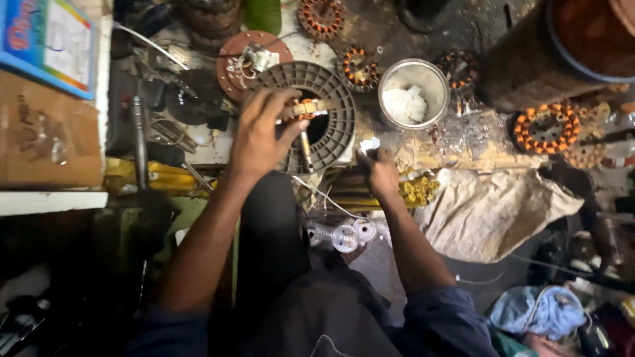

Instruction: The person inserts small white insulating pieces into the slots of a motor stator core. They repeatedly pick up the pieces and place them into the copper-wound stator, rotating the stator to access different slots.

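- Left hand [259, 135] over grey ribbed wheel [311, 116], fingers closed on small orange-and-white wound part [303, 110] at the wheel's centre hole.
- Right hand [380, 170] just right of the wheel, fingers curled; what it grips, can't tell.
- Steel bowl [414, 92] with white bits behind right hand.
- Orange wound coil ring [546, 127] far right.

round grille [331, 119] left of metal bowl [413, 92]
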